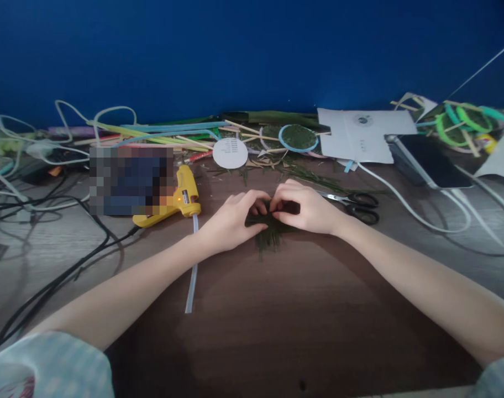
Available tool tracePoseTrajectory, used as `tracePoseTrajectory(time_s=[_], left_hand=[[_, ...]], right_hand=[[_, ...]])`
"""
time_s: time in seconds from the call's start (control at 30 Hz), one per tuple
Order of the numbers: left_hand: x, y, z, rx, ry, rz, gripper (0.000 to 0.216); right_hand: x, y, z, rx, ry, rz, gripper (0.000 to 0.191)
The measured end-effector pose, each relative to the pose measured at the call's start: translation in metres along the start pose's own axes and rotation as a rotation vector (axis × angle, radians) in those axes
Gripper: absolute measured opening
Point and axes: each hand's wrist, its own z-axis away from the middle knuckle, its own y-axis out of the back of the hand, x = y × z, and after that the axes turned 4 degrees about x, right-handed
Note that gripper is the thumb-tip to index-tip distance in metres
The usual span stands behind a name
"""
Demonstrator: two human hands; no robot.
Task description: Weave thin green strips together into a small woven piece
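Both my hands meet over a small dark green bundle of thin leaf strips (269,235) lying on the brown table (302,309). My left hand (235,221) curls its fingers onto the left side of the bundle. My right hand (305,209) pinches the top of the same bundle from the right. Loose ends of the strips fan out toward me below the fingers.
A yellow glue gun (181,200) with a lit lamp and a glue stick (192,265) lies to the left, black scissors (355,202) to the right. Behind are a leaf-covered ring (298,138), a white disc (230,153), coloured strips, cables, a phone (430,160) and paper.
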Motion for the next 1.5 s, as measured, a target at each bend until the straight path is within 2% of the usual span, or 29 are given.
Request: tracePoseTrajectory(time_s=[0.13, 0.33, 0.47, 0.6, 1.3, 1.43, 1.5], left_hand=[[0.0, 0.001, -0.001, 0.04, 0.007, -0.054, 0.039], [0.0, -0.001, -0.001, 0.134, 0.073, -0.236, 0.028], [0.001, -0.001, 0.0, 0.132, 0.1, -0.34, 0.024], [0.001, -0.002, 0.0, 0.132, 0.114, -0.405, 0.025], [-0.002, -0.004, 0.0, 0.129, 0.101, -0.403, 0.022], [0.0, -0.002, 0.0, 0.146, 0.1, -0.393, 0.019], [0.002, -0.001, 0.0, 0.171, 0.082, -0.371, 0.01]], right_hand=[[0.0, -0.002, 0.0, 0.001, -0.039, 0.021, 0.01], [-0.001, -0.005, -0.001, 0.103, -0.096, 0.064, 0.01], [-0.004, -0.007, -0.001, 0.139, -0.085, 0.109, 0.007], [-0.006, -0.01, 0.0, 0.119, -0.07, 0.128, 0.004], [-0.005, -0.012, -0.002, 0.079, -0.103, 0.083, 0.006], [-0.006, -0.011, -0.001, 0.138, -0.121, 0.023, 0.001], [-0.006, -0.01, 0.0, 0.203, -0.163, -0.025, 0.006]])
